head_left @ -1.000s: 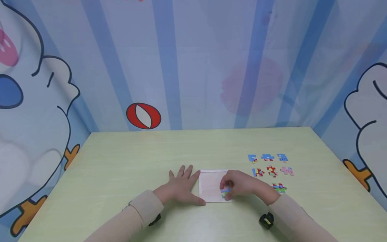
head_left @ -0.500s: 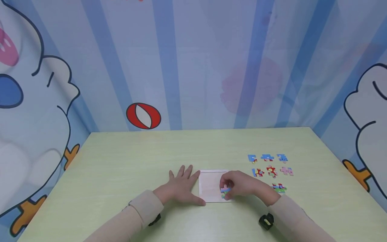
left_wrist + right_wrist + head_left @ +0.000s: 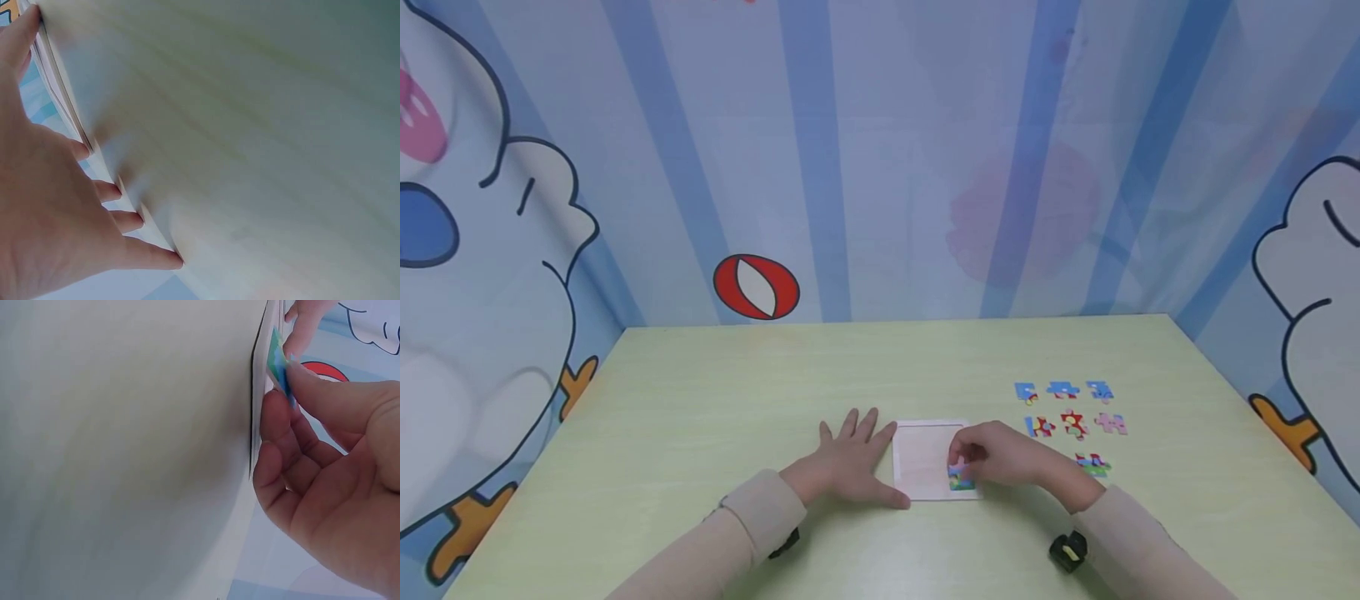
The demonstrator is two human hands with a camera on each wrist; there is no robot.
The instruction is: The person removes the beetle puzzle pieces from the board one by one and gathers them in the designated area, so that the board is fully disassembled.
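Observation:
My left hand lies with its fingers spread, thumb and index fingertip at the left edge of a shallow white puzzle tray. In the left wrist view, that hand reaches along the tray edge and tabletop. A blue-and-green jigsaw piece is over the tray's front right corner, pinched by my right hand. The right wrist view shows the piece tilted between thumb and fingers, close to the tray's rim; the other fingers of this hand are curled.
Several loose jigsaw pieces lie right of the tray, among them a red one, a pink one and a red-and-green one near my right forearm. A cartoon-printed curtain hangs behind the pale table.
My right hand has shifted slightly, its thumb drawing back from the piece's front edge, so more of the piece shows. My left hand stays in place at the tray.

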